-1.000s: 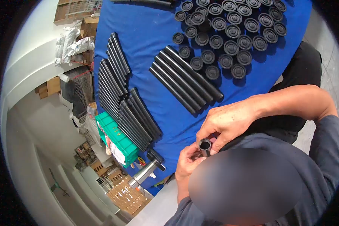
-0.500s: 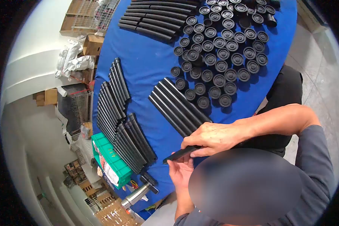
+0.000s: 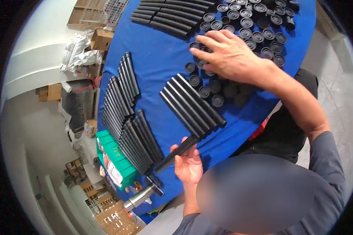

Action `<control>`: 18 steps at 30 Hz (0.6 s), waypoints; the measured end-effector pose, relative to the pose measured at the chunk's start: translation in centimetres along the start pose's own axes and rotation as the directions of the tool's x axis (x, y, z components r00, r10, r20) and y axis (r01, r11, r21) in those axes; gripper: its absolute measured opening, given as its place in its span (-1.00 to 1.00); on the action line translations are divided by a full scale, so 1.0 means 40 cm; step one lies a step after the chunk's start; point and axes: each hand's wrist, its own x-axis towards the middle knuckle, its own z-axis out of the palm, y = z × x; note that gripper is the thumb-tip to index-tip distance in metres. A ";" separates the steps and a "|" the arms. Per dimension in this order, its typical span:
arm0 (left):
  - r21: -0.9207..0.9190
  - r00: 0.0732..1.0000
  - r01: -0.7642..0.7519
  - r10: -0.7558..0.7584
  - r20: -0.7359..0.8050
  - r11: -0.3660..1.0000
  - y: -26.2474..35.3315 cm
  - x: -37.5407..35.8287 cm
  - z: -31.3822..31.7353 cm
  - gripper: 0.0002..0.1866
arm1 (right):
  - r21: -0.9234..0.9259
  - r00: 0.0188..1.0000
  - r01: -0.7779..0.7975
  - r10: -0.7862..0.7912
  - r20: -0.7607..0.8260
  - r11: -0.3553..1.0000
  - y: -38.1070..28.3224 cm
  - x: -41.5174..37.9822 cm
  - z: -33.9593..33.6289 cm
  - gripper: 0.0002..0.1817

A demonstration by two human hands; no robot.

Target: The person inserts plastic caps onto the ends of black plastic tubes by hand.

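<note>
My left hand [image 3: 189, 166] is palm up near the table's front edge, with its thumb and fingers around a black tube [image 3: 172, 156]. The tube slants, one end pointing down-left and the other close to a row of black tubes [image 3: 190, 105] lying side by side. My right hand [image 3: 233, 56] reaches over a large group of round black caps [image 3: 246, 22], palm down and fingers apart. Its fingertips hang at the group's left edge and hide several caps beneath. Nothing shows between those fingers.
More black tubes [image 3: 117, 103] lie fanned at the left, beside a green crate [image 3: 115, 160]. Another stack of tubes [image 3: 168, 15] is at the far side of the blue-covered table [image 3: 153, 58]. A silver-and-black tool [image 3: 139, 197] lies near the front left edge.
My right hand has left the tube and moved up and away over the caps. My left hand keeps the tube, which now shows along its length.
</note>
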 end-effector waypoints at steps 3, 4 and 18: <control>-0.196 0.997 0.073 -0.066 0.038 0.978 -0.006 -0.005 -0.004 -0.57 | -0.003 0.995 0.016 -0.016 0.094 1.000 0.009 -0.016 0.039 -0.64; -0.229 0.997 0.078 -0.074 0.025 0.970 -0.007 -0.011 -0.007 -0.57 | -0.005 0.993 0.017 -0.016 0.118 1.000 0.009 -0.018 0.043 -0.66; -0.107 0.997 -0.074 0.071 -0.035 0.992 -0.001 0.003 0.039 -0.61 | 0.903 0.909 -0.414 0.094 0.406 0.113 -0.159 -0.014 -0.084 -0.62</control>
